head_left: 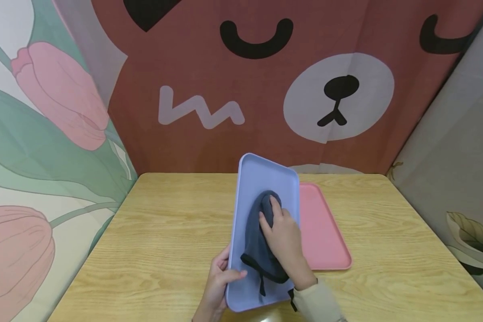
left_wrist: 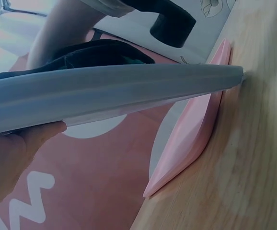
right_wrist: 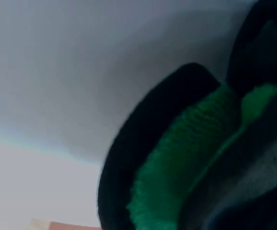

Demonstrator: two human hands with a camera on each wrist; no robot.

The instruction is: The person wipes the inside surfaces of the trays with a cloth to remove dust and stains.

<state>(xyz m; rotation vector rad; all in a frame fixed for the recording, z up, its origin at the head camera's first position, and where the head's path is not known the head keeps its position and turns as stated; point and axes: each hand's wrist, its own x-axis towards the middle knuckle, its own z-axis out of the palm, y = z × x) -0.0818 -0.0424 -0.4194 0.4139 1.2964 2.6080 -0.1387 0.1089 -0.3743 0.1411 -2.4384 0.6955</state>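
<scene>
Left hand [head_left: 220, 278] clamps left edge of blue tray [head_left: 261, 174], fingers partly hidden; right hand [head_left: 285, 235], thumb and forefinger apart, touches cloth [head_left: 256, 246], grip unclear; pink tray [head_left: 322, 232] partly covered.

The left hand [head_left: 217, 281] grips; the right hand [head_left: 285, 237] pinches above it.

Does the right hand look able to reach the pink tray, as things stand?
Probably yes: the right side of the pink tray lies uncovered, though the blue tray hides its left part in the head view. The right hand would first need to leave the dark cloth.
</scene>
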